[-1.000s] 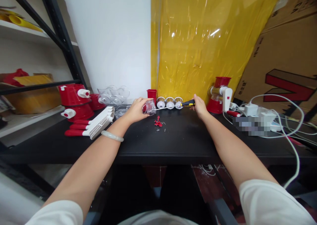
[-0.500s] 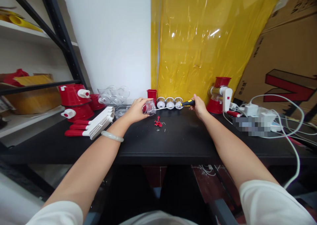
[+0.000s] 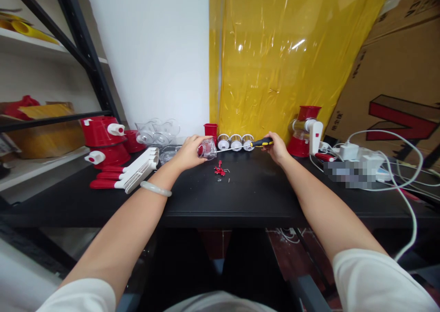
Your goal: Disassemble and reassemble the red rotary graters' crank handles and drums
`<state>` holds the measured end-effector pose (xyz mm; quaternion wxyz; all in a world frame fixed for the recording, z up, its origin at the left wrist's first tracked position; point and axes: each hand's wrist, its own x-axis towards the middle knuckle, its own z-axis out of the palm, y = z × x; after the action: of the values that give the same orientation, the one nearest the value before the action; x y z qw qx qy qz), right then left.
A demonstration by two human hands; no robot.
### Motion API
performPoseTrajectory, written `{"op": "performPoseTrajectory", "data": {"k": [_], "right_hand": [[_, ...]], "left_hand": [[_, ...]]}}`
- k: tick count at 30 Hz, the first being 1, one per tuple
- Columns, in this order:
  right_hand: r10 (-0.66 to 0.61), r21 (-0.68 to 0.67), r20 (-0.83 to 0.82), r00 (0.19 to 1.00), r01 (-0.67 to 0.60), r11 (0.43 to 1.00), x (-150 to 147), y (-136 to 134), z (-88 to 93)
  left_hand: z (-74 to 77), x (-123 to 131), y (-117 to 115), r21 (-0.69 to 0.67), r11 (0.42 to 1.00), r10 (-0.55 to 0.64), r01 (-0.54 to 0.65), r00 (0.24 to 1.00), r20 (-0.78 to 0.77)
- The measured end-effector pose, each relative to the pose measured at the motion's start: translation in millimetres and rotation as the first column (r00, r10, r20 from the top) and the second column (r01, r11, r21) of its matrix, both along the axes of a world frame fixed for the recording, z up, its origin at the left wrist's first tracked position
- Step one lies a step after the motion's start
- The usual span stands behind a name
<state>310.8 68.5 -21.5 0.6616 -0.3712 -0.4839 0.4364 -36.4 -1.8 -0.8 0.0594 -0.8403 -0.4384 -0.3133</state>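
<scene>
Our left hand (image 3: 188,152) is closed round a clear plastic housing (image 3: 207,148), just above the black table (image 3: 247,197), back centre. Our right hand (image 3: 277,148) is wrapped on the screwdriver (image 3: 261,143), tip at the housing. We judge this mid-fastening, since red bits and loose screws (image 3: 219,169) lie beside it.

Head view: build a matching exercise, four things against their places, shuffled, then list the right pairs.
Things:
1. screwdriver
2. clear plastic part
3. red bits
4. bracelet

Places:
A. loose on the black table
B. in the left hand
C. around the left wrist
D. in the right hand

Pairs: 1-D, 2-B, 3-A, 4-C.
</scene>
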Motion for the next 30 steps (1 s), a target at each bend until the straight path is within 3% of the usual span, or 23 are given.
{"op": "performPoseTrajectory", "data": {"k": [3, 6, 12, 16, 24, 30], "right_hand": [[-0.087, 0.008, 0.105, 0.991, 0.087, 0.996, 1.2, 4.7, -2.9], [-0.091, 0.042, 0.154, 0.984, 0.086, 0.995, 2.3, 5.4, -3.7], [-0.019, 0.03, -0.01, 1.0, 0.019, 0.999, -1.3, -3.2, 1.9], [0.038, 0.033, -0.031, 0.999, -0.037, 0.999, -1.6, -4.5, 2.2], [-0.119, 0.052, 0.159, 0.98, 0.112, 0.992, 0.7, 2.1, -0.7], [-0.071, -0.003, -0.021, 0.997, 0.071, 0.997, -5.5, -3.9, 4.2]], "left_hand": [[0.5, 0.4, -0.5, -0.004, 1.0, 0.004, -0.004, 1.0, -0.001], [0.9, 0.9, -1.0, 0.0, 1.0, 0.002, -0.002, 1.0, 0.003], [0.1, 0.4, 0.0, 0.002, 1.0, 0.008, -0.008, 1.0, 0.006], [-0.7, -0.5, 1.5, 0.011, 1.0, 0.001, 0.0, 1.0, -0.002], [-0.6, -0.5, 2.1, 0.013, 1.0, 0.004, -0.004, 1.0, -0.005], [-1.3, -1.4, 2.9, 0.013, 1.0, 0.0, 0.001, 1.0, -0.005]]}}
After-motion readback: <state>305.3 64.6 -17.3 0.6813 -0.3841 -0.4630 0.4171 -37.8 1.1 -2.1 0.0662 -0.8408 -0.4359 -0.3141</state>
